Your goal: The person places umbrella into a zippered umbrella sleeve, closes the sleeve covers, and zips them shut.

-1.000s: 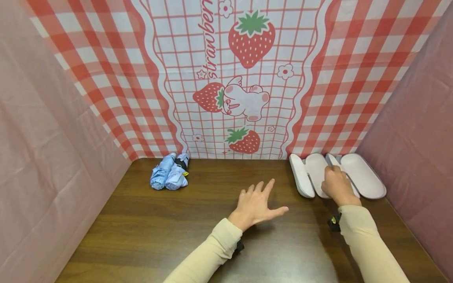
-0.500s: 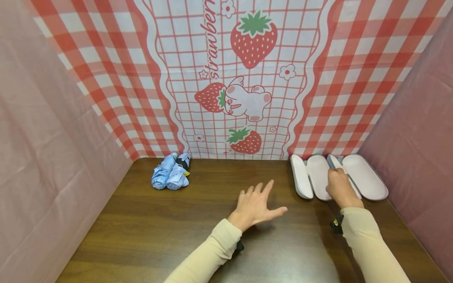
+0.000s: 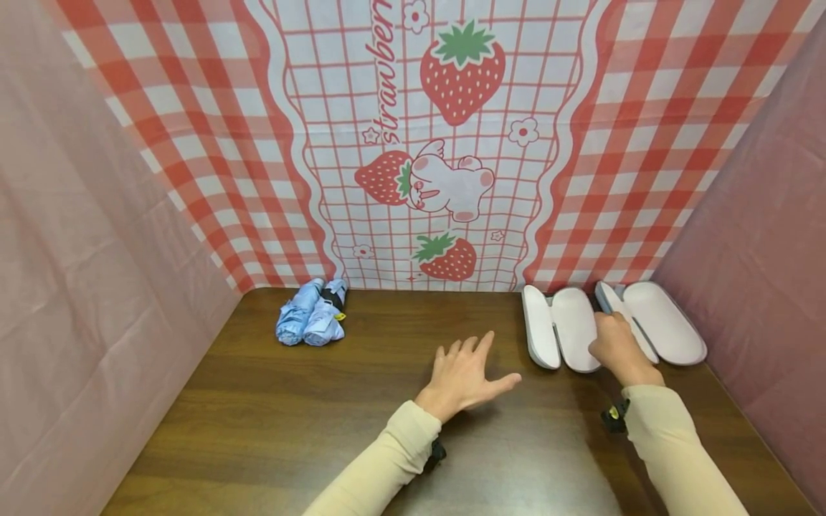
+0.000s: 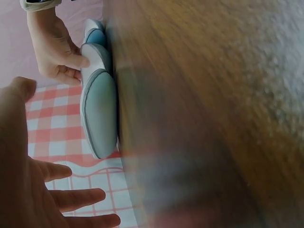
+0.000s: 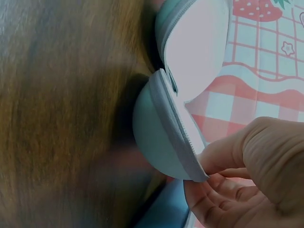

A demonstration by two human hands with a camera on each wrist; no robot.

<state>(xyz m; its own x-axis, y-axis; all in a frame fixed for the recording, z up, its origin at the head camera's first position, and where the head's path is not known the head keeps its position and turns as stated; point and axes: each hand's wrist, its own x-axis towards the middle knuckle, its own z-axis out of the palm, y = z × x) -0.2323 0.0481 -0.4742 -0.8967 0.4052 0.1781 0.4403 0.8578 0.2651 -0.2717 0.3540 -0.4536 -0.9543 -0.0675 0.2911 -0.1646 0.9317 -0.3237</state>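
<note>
A zippered hard case (image 3: 574, 330), pale green outside and white inside, lies spread open at the table's back right. My right hand (image 3: 621, 350) pinches the rim of its right half. In the right wrist view the thumb (image 5: 221, 154) lies over the rim and the fingers (image 5: 213, 199) are under it, against the green shell (image 5: 159, 128). Just right of it lies a second spread case (image 3: 667, 322) with a blue shell (image 5: 166, 209), partly behind my right hand. My left hand (image 3: 459, 380) hovers over the middle of the table with fingers spread, holding nothing.
Two folded umbrellas, one blue (image 3: 298, 315) and one paler (image 3: 324, 326) with a black band, lie side by side at the back left. A strawberry-print cloth (image 3: 400, 251) hangs behind the brown wooden table (image 3: 271, 416), with pink cloth (image 3: 97, 287) on both sides.
The pale green case has shifted left and slightly nearer with my right hand at its rim, widening the gap to the blue case. My left hand has barely moved.
</note>
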